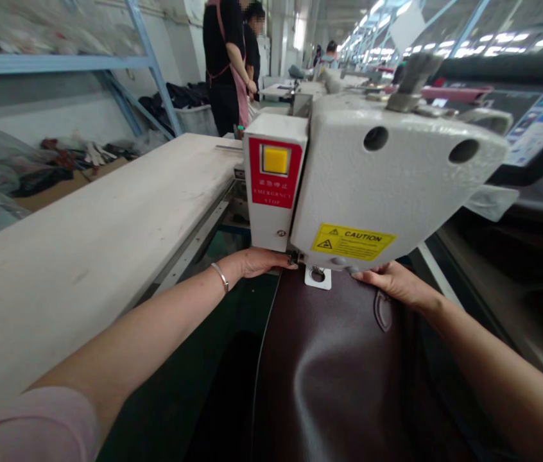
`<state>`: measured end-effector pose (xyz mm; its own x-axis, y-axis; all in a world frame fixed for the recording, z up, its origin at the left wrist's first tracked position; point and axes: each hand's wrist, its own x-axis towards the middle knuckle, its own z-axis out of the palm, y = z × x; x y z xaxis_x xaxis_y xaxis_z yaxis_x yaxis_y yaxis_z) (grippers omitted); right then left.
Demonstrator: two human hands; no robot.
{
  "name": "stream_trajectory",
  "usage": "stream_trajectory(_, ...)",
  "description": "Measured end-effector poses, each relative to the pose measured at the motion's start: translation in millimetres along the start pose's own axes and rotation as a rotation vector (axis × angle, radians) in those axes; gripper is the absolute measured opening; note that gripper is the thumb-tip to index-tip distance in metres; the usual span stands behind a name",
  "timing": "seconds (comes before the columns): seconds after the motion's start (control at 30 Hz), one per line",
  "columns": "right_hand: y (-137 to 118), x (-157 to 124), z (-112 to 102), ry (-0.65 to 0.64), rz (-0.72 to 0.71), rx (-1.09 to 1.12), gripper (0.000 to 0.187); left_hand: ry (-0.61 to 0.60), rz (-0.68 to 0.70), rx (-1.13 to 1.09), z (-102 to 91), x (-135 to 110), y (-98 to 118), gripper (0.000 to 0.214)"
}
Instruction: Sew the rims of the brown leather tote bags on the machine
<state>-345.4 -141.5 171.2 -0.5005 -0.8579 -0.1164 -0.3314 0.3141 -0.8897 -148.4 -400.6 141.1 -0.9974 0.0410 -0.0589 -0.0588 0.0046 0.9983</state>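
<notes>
Dark brown leather (319, 359) is draping toward us from beneath the white sewing machine (396, 173); one pale worktop (108, 218) is stretching along its left, two black-clad people (223, 58) standing beyond it. One yellow label (353, 240) is reading CAUTION, one red panel (274, 183) STOP. Left hand (264, 262) and right hand (389, 280) are flanking the machine, touching the leather's edges; how tightly they're gripping, we can't tell.

The person's 2 arms reach forward, angled inward. The left forearm (170, 321) slants up to the left hand (264, 262), fingers extended, pointing right. The right forearm (483, 350) leads to the right hand (396, 282), which points left, thumb stretched out (its other fingers are mostly hidden). The hands are apart.
</notes>
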Motion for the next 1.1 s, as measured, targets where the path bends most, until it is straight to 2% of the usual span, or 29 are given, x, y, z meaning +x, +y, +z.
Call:
stream_trajectory(0.37, -2.6, -0.4, -1.8, 0.024, -0.028, 0.036, 0.034, 0.045, 0.021, -0.069, 6.0, -2.7, 0.6, 0.051)
stream_trajectory(0.5, -1.3, 2.0, -1.4, 0.025, -0.02, 0.011, 0.038, 0.049, 0.012, -0.105, 14.5, -11.1, 6.7, 0.055)
stream_trajectory(0.63, -3.3, 3.7, -1.2, 0.043, -0.045, 0.008, 0.04, 0.038, -0.108, -0.09, 27.0, -25.6, 13.0, 0.064)
stream_trajectory(0.73, -6.6, 2.5, -1.3, 0.042, -0.046, 0.001, 0.04, 0.077, -0.162, -0.093, 34.8, -33.3, 15.3, 0.074)
stream_trajectory(0.9, -8.7, -0.6, -0.6, 0.008, -0.027, 0.006, 0.044, 0.129, -0.155, -0.15, 40.3, -37.2, 13.7, 0.084)
stream_trajectory(1.1, -9.5, -1.7, 0.2, 0.019, -0.027, 0.013, 0.041, 0.123, -0.149, -0.182, 41.5, -38.7, 15.6, 0.086)
